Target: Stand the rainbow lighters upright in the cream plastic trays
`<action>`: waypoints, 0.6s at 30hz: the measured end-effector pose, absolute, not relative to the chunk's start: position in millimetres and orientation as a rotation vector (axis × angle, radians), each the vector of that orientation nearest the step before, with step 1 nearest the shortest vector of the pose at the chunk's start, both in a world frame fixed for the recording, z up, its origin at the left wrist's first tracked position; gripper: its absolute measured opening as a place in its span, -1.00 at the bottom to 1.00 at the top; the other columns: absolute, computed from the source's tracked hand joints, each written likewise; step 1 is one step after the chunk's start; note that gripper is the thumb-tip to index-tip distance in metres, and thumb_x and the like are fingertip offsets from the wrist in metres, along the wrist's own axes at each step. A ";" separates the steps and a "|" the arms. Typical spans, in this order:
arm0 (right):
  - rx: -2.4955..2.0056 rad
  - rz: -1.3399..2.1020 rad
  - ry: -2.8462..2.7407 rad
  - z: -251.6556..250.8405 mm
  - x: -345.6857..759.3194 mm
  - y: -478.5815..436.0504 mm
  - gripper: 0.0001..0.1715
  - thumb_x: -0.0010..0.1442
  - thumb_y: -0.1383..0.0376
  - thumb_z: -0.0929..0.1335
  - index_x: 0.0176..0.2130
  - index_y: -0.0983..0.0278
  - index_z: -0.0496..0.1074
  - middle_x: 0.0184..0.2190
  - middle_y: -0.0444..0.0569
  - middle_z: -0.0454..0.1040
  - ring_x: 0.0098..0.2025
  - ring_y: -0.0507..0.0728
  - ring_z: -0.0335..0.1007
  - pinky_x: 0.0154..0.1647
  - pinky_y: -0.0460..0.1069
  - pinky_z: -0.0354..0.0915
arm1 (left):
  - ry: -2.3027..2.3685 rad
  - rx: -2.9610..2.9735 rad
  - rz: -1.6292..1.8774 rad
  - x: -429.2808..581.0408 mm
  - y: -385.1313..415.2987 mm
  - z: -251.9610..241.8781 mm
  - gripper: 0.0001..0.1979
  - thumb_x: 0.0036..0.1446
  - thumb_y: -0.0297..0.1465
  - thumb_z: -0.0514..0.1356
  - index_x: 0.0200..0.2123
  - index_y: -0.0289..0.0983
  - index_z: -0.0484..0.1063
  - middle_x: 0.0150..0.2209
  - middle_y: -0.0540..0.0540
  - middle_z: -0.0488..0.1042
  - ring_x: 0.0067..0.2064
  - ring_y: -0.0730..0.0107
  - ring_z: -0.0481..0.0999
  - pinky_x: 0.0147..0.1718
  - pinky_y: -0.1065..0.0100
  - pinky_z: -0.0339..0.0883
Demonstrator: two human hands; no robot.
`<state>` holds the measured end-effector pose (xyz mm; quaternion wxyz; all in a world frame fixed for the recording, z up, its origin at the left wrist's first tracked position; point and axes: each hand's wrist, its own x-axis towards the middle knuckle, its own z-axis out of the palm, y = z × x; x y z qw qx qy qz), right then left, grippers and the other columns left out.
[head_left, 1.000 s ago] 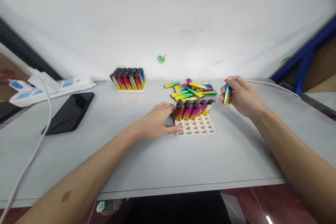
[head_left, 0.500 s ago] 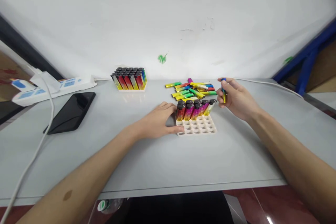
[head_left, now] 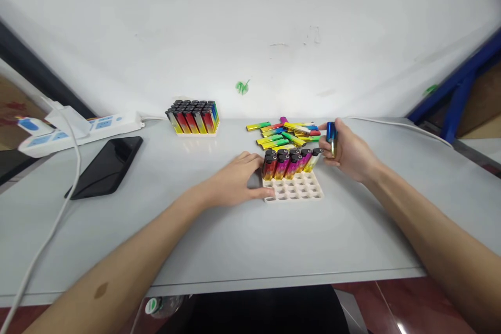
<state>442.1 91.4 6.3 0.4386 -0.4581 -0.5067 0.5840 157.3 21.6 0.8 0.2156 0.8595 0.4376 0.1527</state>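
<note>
My left hand (head_left: 237, 181) rests at the left side of a white gridded tray (head_left: 299, 191), thumb on its front left corner and fingers against the lighters at the rear. Several black-topped lighters (head_left: 293, 167), red, purple and yellow, stand in the tray's back rows; the front holes hold none. Right of the tray, my right hand (head_left: 350, 152) is closed around a blue and gold lighter case (head_left: 331, 138), held upright above the table. No black top shows on it. A loose pile of shiny multicoloured lighter cases (head_left: 284, 134) lies behind the tray.
A second tray full of lighters (head_left: 193, 119) stands by the wall. On the left lie a black phone (head_left: 107, 167), a white power strip (head_left: 82, 133) and a white cable (head_left: 58, 219). The table's front edge (head_left: 250, 283) runs close to me.
My right hand has shifted slightly left and turned the lighter case so its broad face shows. My left hand and the tray have stayed put.
</note>
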 end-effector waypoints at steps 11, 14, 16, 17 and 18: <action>-1.308 0.925 -1.654 6.4 442.1 86.0 -0.16 0.20 -0.45 0.13 -0.52 0.18 0.31 -0.57 -0.03 0.39 -0.47 0.15 0.34 -0.41 0.03 0.30 | 1.217 2.383 0.423 157.1 21.6 0.4 -0.39 0.19 0.18 0.17 -0.02 -0.23 0.39 -0.01 -0.23 0.47 0.08 -0.01 0.39 0.09 0.02 0.31; -1.345 0.742 -1.756 6.5 444.1 84.3 -0.20 0.25 -0.40 0.15 -0.51 0.18 0.34 -0.59 -0.03 0.41 -0.47 0.15 0.32 -0.43 0.02 0.24 | 1.224 2.381 0.421 157.3 21.7 0.6 -0.40 0.19 0.19 0.16 -0.06 -0.23 0.39 -0.02 -0.22 0.47 0.07 -0.02 0.39 0.08 0.02 0.31; -1.348 0.739 -1.710 4.5 445.0 85.4 -0.25 0.27 -0.36 0.19 -0.50 0.17 0.35 -0.65 -0.08 0.31 -0.54 0.12 0.23 -0.49 0.02 0.16 | 1.231 2.380 0.418 157.4 21.7 1.0 -0.41 0.18 0.20 0.15 -0.11 -0.22 0.38 -0.02 -0.21 0.46 0.06 -0.02 0.39 0.08 0.01 0.31; -1.345 0.767 -1.675 3.1 445.3 86.3 -0.28 0.28 -0.34 0.20 -0.49 0.17 0.34 -0.67 -0.11 0.24 -0.58 0.11 0.16 -0.53 0.01 0.10 | 1.232 2.379 0.415 157.4 21.7 1.2 -0.41 0.18 0.20 0.15 -0.12 -0.22 0.38 -0.03 -0.21 0.46 0.06 -0.02 0.39 0.08 0.01 0.31; -1.340 0.804 -1.640 1.8 445.4 87.2 -0.30 0.30 -0.32 0.21 -0.49 0.16 0.32 -0.69 -0.13 0.17 -0.61 0.09 0.09 -0.56 0.01 0.04 | 1.231 2.379 0.413 157.4 21.7 1.4 -0.42 0.18 0.20 0.16 -0.14 -0.22 0.37 -0.03 -0.21 0.46 0.06 -0.02 0.40 0.08 0.02 0.31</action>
